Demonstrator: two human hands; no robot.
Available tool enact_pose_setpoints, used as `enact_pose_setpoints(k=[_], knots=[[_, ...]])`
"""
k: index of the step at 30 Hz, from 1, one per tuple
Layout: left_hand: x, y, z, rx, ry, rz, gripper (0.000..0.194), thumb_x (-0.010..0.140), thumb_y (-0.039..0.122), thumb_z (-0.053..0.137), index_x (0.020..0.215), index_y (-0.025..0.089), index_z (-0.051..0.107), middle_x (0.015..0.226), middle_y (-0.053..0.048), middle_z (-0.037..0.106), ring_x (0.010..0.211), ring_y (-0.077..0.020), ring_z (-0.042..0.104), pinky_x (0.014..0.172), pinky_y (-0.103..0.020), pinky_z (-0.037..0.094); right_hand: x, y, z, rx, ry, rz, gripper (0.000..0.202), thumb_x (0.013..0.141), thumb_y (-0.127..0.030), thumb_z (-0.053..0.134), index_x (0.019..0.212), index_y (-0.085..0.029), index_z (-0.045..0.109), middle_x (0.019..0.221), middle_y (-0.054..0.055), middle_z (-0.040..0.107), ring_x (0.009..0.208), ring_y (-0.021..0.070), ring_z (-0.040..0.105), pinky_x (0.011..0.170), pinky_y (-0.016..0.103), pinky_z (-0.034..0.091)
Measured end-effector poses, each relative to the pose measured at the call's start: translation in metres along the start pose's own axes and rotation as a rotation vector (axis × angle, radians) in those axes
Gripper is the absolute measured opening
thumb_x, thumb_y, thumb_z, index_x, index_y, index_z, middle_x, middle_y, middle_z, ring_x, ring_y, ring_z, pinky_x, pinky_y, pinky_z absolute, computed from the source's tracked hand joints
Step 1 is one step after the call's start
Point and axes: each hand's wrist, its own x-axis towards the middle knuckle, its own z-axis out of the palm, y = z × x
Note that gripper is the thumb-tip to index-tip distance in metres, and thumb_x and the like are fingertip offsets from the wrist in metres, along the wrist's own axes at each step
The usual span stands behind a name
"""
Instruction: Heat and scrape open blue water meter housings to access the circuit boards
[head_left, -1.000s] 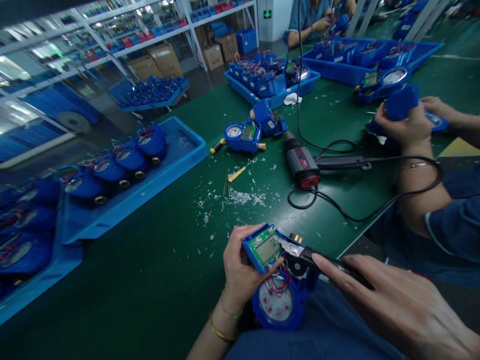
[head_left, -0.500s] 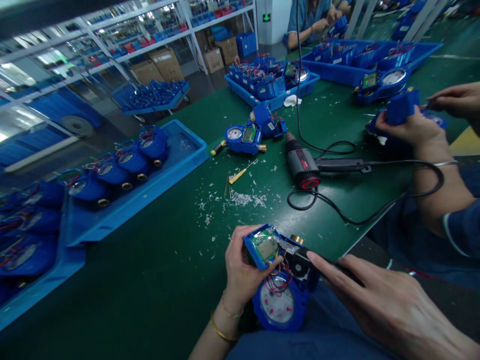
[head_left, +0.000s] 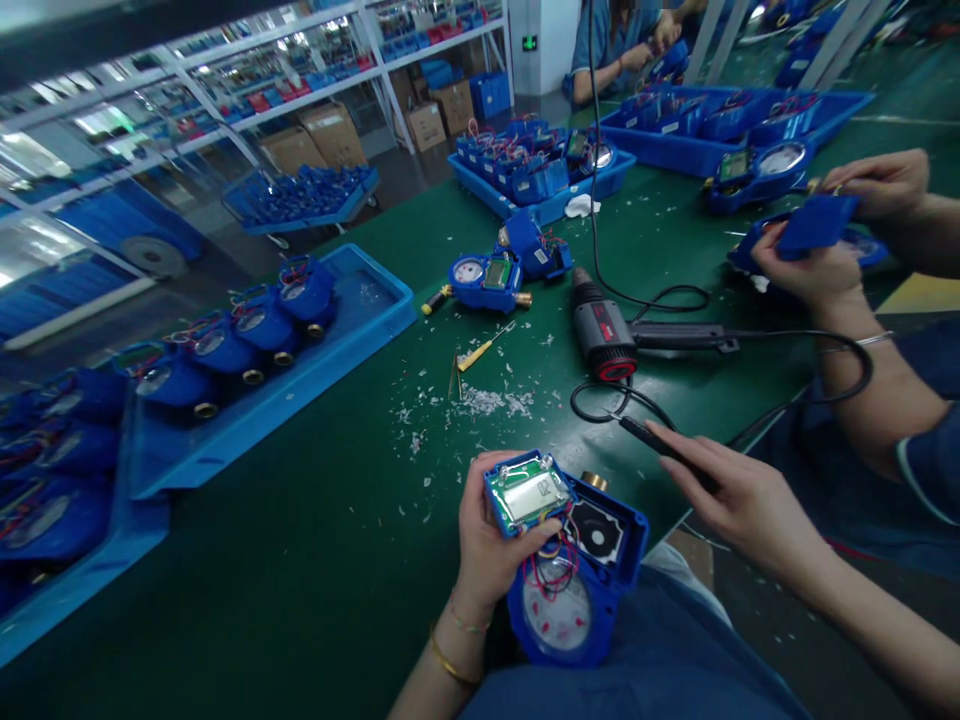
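Note:
My left hand (head_left: 491, 540) grips an opened blue water meter (head_left: 559, 655) at its green circuit board with a display (head_left: 531, 492), thumb near the thin coloured wires. The board sits in a blue housing, tilted toward me, and shows a clear, glossy coating. Below it is the meter's round dial (head_left: 556, 608); beside it the blue lid (head_left: 630, 530) stands open. To the right, apart from the meter, my right hand (head_left: 739, 490) is closed on a black-handled tool (head_left: 652, 440) with a thin pointed metal tip; its exact kind is unclear.
A hot air gun (head_left: 609, 335) lies with its looped cable ahead. Clear scraps (head_left: 491, 402), tweezers (head_left: 454, 378) and a yellow-handled tool (head_left: 476, 355) lie nearby. Blue trays (head_left: 300, 395) of meters stand left and behind. A co-worker's hands (head_left: 814, 265) hold a blue part at right.
My right hand has drawn the black-handled tool away from the circuit board, up and to the right. A clear scrap at the board's edge is gone. The co-worker's blue part has tilted.

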Motion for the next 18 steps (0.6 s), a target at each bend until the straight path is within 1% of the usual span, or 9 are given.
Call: enact_pose_setpoints(k=[2, 3, 5, 8, 10, 11, 13, 15, 18], knots=[[0.0, 0.001, 0.0, -0.006, -0.003, 0.008, 0.057, 0.073, 0.047, 0.085, 0.118, 0.024, 0.058, 0.111, -0.007, 0.061, 0.105, -0.0233, 0.064, 0.092, -0.037, 0.056, 0.008, 0.013, 0.018, -0.178, -0.021, -0.08, 0.041, 0.102, -0.034, 0.046, 0.138, -0.018, 0.058, 0.088, 0.006, 0.067, 0.07, 0.0177, 0.066, 0.058, 0.027, 0.053], [0.001, 0.002, 0.0, 0.003, -0.003, 0.02, 0.056, 0.073, 0.046, 0.086, 0.117, 0.024, 0.058, 0.111, -0.007, 0.061, 0.105, -0.0231, 0.064, 0.092, -0.037, 0.055, 0.012, 0.017, 0.025, -0.21, -0.033, -0.116, 0.04, 0.102, -0.033, 0.045, 0.135, -0.017, 0.059, 0.086, 0.006, 0.065, 0.07, 0.018, 0.064, 0.058, 0.028, 0.053], [0.002, 0.005, 0.001, 0.039, -0.004, 0.049, 0.055, 0.073, 0.044, 0.086, 0.115, 0.024, 0.058, 0.111, -0.007, 0.062, 0.105, -0.0228, 0.064, 0.092, -0.037, 0.055, 0.022, 0.017, 0.03, -0.203, -0.054, -0.177, 0.037, 0.101, -0.032, 0.045, 0.131, -0.017, 0.062, 0.096, 0.01, 0.066, 0.081, 0.0213, 0.064, 0.069, 0.034, 0.056], [0.004, 0.01, 0.0, 0.109, -0.02, 0.086, 0.054, 0.072, 0.039, 0.087, 0.114, 0.023, 0.058, 0.11, -0.007, 0.064, 0.103, -0.0231, 0.064, 0.09, -0.037, 0.056, 0.037, -0.002, 0.013, -0.113, -0.024, -0.241, 0.032, 0.1, -0.031, 0.05, 0.125, -0.018, 0.063, 0.117, 0.014, 0.063, 0.102, 0.0255, 0.059, 0.087, 0.043, 0.053], [0.005, 0.012, 0.0, 0.148, -0.039, 0.111, 0.055, 0.07, 0.037, 0.088, 0.114, 0.023, 0.058, 0.11, -0.007, 0.065, 0.102, -0.0232, 0.064, 0.089, -0.038, 0.055, 0.047, -0.023, -0.008, 0.113, -0.03, -0.295, 0.022, 0.097, -0.026, 0.056, 0.117, -0.02, 0.065, 0.114, 0.01, 0.063, 0.103, 0.0217, 0.059, 0.088, 0.038, 0.051], [0.005, 0.013, 0.0, 0.166, -0.048, 0.125, 0.056, 0.07, 0.035, 0.089, 0.115, 0.023, 0.058, 0.111, -0.008, 0.066, 0.102, -0.0234, 0.063, 0.09, -0.038, 0.055, 0.052, -0.034, -0.017, 0.252, -0.107, -0.334, 0.017, 0.097, -0.024, 0.057, 0.112, -0.022, 0.065, 0.11, 0.008, 0.064, 0.101, 0.0186, 0.06, 0.086, 0.033, 0.051], [0.006, 0.013, -0.001, 0.2, -0.069, 0.151, 0.057, 0.069, 0.033, 0.09, 0.116, 0.024, 0.059, 0.112, -0.008, 0.067, 0.103, -0.0239, 0.063, 0.09, -0.039, 0.054, 0.06, -0.053, -0.03, 0.39, -0.283, -0.403, 0.013, 0.098, -0.022, 0.056, 0.105, -0.021, 0.066, 0.103, 0.005, 0.065, 0.095, 0.0155, 0.061, 0.081, 0.029, 0.05], [0.006, 0.013, -0.002, 0.227, -0.088, 0.174, 0.059, 0.068, 0.032, 0.09, 0.117, 0.023, 0.059, 0.113, -0.008, 0.068, 0.104, -0.0242, 0.063, 0.091, -0.039, 0.053, 0.066, -0.064, -0.033, 0.404, -0.384, -0.468, 0.013, 0.098, -0.021, 0.055, 0.104, -0.021, 0.066, 0.098, 0.004, 0.066, 0.092, 0.0153, 0.061, 0.078, 0.028, 0.05], [0.005, 0.012, -0.002, 0.236, -0.109, 0.212, 0.061, 0.068, 0.029, 0.09, 0.119, 0.022, 0.059, 0.114, -0.008, 0.068, 0.106, -0.0236, 0.064, 0.092, -0.038, 0.054, 0.069, -0.068, -0.025, 0.366, -0.382, -0.517, 0.015, 0.096, -0.018, 0.057, 0.108, -0.022, 0.065, 0.098, 0.003, 0.068, 0.092, 0.0151, 0.062, 0.078, 0.026, 0.049]])
